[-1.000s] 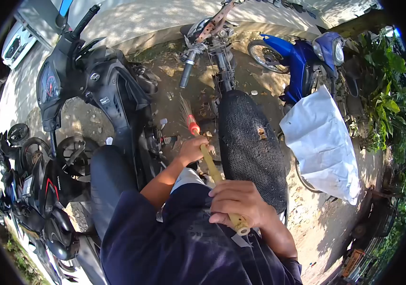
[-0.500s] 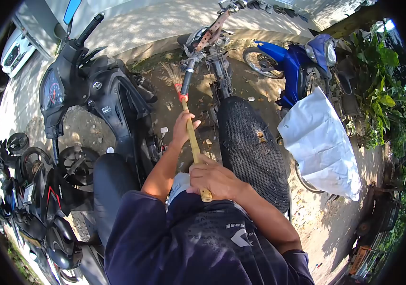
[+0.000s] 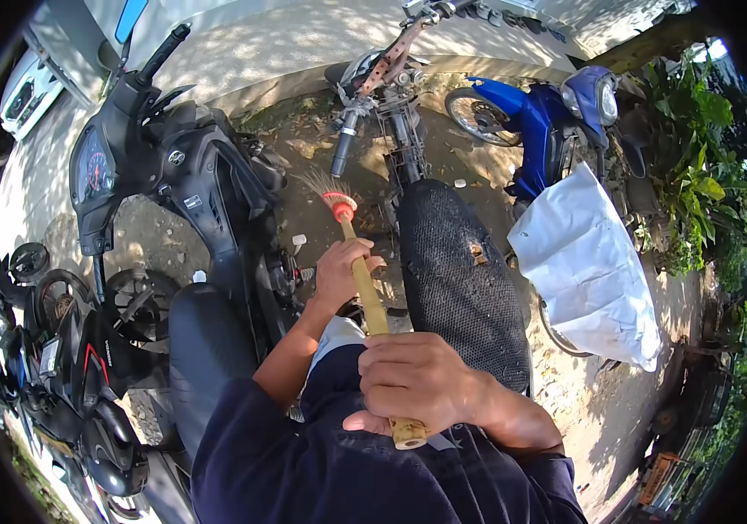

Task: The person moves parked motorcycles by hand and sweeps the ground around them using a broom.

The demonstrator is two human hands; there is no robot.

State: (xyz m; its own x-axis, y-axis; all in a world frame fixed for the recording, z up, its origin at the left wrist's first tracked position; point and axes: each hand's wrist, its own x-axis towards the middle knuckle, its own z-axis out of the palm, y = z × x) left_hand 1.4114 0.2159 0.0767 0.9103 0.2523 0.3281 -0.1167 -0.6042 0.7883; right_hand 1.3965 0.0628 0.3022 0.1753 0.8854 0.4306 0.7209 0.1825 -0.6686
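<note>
A stick broom (image 3: 367, 293) with a bamboo handle slants between my two hands. Its thin bristles (image 3: 327, 183) fan out past a red binding (image 3: 339, 207), over the dirt ground between two motorbikes. My left hand (image 3: 338, 272) is closed round the handle below the binding. Near the butt end, my right hand (image 3: 417, 382) is wrapped round the handle, close to my shirt. The black mesh seat (image 3: 461, 271) of the stripped motorbike is just beyond my right hand. At the left stands a black scooter (image 3: 207, 183).
A blue motorbike (image 3: 535, 131) stands at the right, with a white sheet (image 3: 587, 258) over its seat. Several motorbikes (image 3: 85, 349) are parked at the left. Green plants (image 3: 697, 166) line the right side. A paved strip (image 3: 260, 52) runs along the back.
Both hands and the broom have come back toward my body. The bristles have moved nearer and now show clear of the stripped motorbike's handlebar grip.
</note>
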